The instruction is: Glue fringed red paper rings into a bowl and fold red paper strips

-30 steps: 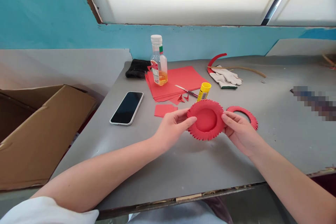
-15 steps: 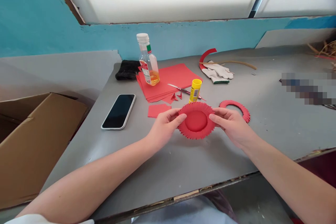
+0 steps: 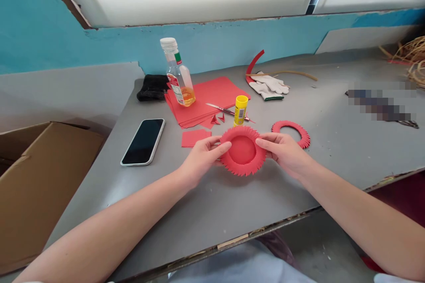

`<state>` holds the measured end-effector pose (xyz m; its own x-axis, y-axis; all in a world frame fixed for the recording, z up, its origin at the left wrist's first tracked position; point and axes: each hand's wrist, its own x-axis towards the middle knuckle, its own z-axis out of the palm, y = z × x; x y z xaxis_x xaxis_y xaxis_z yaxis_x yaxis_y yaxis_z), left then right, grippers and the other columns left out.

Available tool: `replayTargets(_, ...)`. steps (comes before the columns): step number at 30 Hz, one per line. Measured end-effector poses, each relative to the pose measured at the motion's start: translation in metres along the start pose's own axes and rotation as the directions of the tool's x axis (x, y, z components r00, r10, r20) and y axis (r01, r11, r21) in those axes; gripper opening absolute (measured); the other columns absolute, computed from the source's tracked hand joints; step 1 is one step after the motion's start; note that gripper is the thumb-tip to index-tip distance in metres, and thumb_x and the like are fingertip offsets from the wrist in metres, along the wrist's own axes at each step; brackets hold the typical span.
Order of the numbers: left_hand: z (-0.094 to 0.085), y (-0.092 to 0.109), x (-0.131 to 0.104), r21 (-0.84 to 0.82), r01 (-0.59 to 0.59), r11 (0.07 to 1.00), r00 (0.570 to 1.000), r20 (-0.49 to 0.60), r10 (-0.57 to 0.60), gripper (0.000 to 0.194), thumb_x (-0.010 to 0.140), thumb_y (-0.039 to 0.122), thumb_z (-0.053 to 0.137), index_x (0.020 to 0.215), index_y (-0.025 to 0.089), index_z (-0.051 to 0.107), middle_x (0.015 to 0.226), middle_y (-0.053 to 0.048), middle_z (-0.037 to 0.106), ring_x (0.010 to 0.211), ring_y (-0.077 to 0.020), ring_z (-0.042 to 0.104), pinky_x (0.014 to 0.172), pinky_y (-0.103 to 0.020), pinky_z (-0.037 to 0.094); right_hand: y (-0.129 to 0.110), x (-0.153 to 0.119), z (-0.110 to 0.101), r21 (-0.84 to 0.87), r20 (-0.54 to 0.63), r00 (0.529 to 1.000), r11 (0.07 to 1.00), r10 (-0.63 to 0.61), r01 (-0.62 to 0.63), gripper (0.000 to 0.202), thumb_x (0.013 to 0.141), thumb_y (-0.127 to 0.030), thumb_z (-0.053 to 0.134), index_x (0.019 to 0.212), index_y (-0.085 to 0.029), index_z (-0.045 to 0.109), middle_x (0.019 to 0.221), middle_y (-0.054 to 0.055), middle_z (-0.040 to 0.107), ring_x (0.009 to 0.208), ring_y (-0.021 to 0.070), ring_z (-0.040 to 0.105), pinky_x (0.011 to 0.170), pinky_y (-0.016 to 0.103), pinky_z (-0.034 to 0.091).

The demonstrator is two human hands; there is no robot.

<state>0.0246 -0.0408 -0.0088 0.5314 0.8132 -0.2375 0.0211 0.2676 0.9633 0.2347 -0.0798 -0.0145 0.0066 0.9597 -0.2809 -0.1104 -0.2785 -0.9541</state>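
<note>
Between my two hands a round red folded-paper disc (image 3: 242,150) is held above the table, its jagged rim outermost and a smooth round hollow in its middle. My left hand (image 3: 202,158) pinches its left edge, thumb on the front face. On the opposite edge my right hand (image 3: 283,152) grips it the same way; the fingers behind are partly hidden. A yellow glue stick (image 3: 241,110) stands just beyond the disc. Behind my right hand lies a red folded-paper ring (image 3: 303,135). Small red paper pieces (image 3: 195,138) lie beyond my left hand.
A bottle (image 3: 182,79) with some amber liquid stands on red paper sheets (image 3: 215,88). A craft knife (image 3: 223,109) lies by small folded red triangles (image 3: 215,120). White gloves (image 3: 269,85) are at the back, a phone (image 3: 143,142) at left, a cardboard box (image 3: 43,185) beside the table (image 3: 212,216).
The view has shifted slightly, so most things on the table sit further left. The disc has turned a little in my fingers; both hands keep their hold.
</note>
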Motion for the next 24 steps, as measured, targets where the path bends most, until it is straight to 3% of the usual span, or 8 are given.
replayTargets(7, -0.002, -0.003, 0.002, -0.055, 0.005, 0.998, 1.000, 0.000, -0.005, 0.039, 0.074, 0.040, 0.066, 0.103, 0.014, 0.061, 0.095, -0.009, 0.065, 0.085, -0.0198, 0.062, 0.074, -0.033, 0.052, -0.002, -0.001, -0.001, -0.005, 0.034, 0.998, 0.998, 0.057, -0.057, 0.030, 0.069, -0.041, 0.068, 0.092, -0.022, 0.071, 0.089, 0.005, 0.070, 0.078, 0.0172, 0.064, 0.069, 0.030, 0.054)
replayTargets(12, -0.003, -0.001, 0.002, -0.003, 0.040, 0.999, 0.999, -0.001, -0.040, 0.038, 0.071, 0.044, 0.067, 0.097, 0.016, 0.062, 0.094, -0.007, 0.065, 0.084, -0.0199, 0.062, 0.074, -0.033, 0.051, -0.004, -0.002, -0.002, -0.056, 0.027, 0.999, 0.998, 0.037, -0.035, 0.027, 0.066, -0.040, 0.071, 0.086, -0.021, 0.071, 0.088, 0.005, 0.071, 0.080, 0.0198, 0.065, 0.075, 0.034, 0.053)
replayTargets(19, -0.001, 0.005, -0.001, 0.098, -0.099, 0.990, 0.993, -0.061, 0.105, 0.032, 0.075, 0.045, 0.063, 0.089, 0.016, 0.065, 0.088, -0.005, 0.066, 0.080, -0.0176, 0.060, 0.067, -0.025, 0.047, -0.015, -0.012, 0.008, -0.182, 0.070, 0.998, 0.983, 0.001, 0.012, 0.026, 0.066, -0.038, 0.069, 0.083, -0.019, 0.070, 0.080, 0.005, 0.071, 0.074, 0.0199, 0.064, 0.069, 0.035, 0.052)
replayTargets(24, 0.001, 0.007, -0.006, 0.086, -0.148, 0.985, 0.987, -0.056, 0.153, 0.029, 0.076, 0.042, 0.063, 0.087, 0.016, 0.066, 0.084, -0.005, 0.067, 0.077, -0.0178, 0.061, 0.066, -0.025, 0.048, -0.020, -0.013, 0.014, -0.178, 0.012, 0.998, 0.982, -0.060, 0.062, 0.027, 0.064, -0.041, 0.070, 0.081, -0.020, 0.069, 0.079, 0.004, 0.070, 0.073, 0.0192, 0.062, 0.064, 0.032, 0.049)
